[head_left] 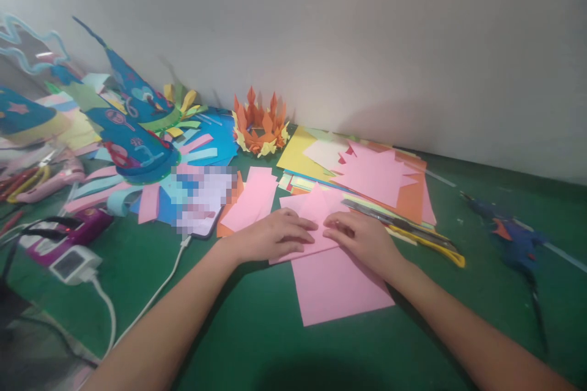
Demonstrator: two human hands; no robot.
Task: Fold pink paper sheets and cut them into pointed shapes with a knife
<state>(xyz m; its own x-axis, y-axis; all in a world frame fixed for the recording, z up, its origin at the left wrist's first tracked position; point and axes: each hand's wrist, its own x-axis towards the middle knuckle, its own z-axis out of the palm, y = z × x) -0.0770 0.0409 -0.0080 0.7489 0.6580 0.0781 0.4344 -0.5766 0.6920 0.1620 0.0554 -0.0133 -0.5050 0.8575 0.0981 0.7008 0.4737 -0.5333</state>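
My left hand (275, 235) lies over a folded piece of pink paper (318, 211), its fingers stretched out and pressing on the left part. From the other side my right hand (364, 238) rests on the same paper, thumb and forefinger drawn together in a pinch at its surface. Beneath it a flat sheet of pink paper (339, 290) sticks out towards me. A yellow utility knife (440, 247) lies beside my right hand, next to a dark metal ruler or blade-like strip (385, 215).
Behind are an orange and yellow paper crown (260, 125) and coloured sheets (302, 153). Left stand blue cone hats (131, 140), a phone (206, 201) on a white cable, and a purple power strip (87, 226). A blue glue gun (513, 235) lies right on the green table (238, 336).
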